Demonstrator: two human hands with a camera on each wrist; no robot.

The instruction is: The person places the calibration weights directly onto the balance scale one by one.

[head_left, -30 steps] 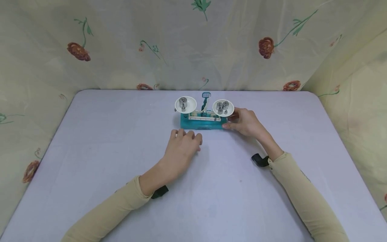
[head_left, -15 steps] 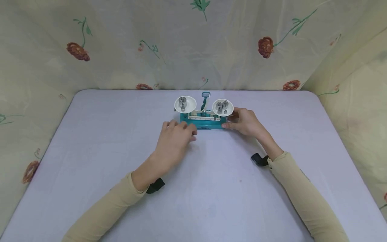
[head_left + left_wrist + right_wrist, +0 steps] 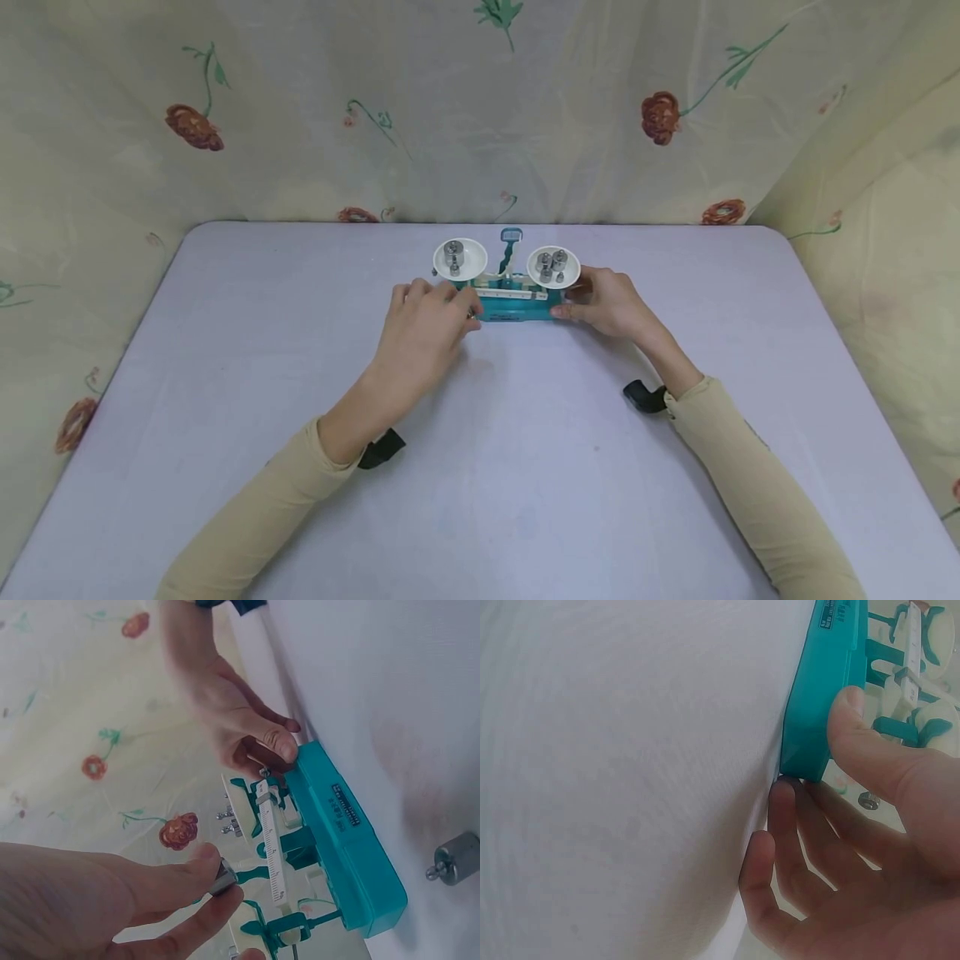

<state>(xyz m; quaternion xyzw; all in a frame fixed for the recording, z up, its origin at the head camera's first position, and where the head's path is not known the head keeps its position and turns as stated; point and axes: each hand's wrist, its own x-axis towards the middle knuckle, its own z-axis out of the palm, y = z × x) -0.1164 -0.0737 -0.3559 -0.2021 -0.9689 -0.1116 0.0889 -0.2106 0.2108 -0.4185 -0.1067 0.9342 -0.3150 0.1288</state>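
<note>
A teal balance scale (image 3: 517, 311) stands near the table's back edge, facing me. Metal weights sit on its white left pan (image 3: 474, 265), and several more on the right pan (image 3: 572, 268). My left hand (image 3: 420, 333), in front of the scale's left end, pinches a small metal weight (image 3: 223, 878) between thumb and finger. At the other end my right hand (image 3: 611, 304) grips the base, thumb on the front and fingers round the end and behind. The left wrist view also shows a loose weight (image 3: 459, 860) on the table, which I cannot make out in the head view.
A pale cloth covers the table (image 3: 525, 467). Behind it and at both sides hangs a flower-printed curtain (image 3: 487, 117). Each wrist carries a black camera mount, such as the right one (image 3: 643, 397).
My left hand has moved up and left towards the scale's left end, and now hides that corner of the base. The right hand and the scale have stayed put.
</note>
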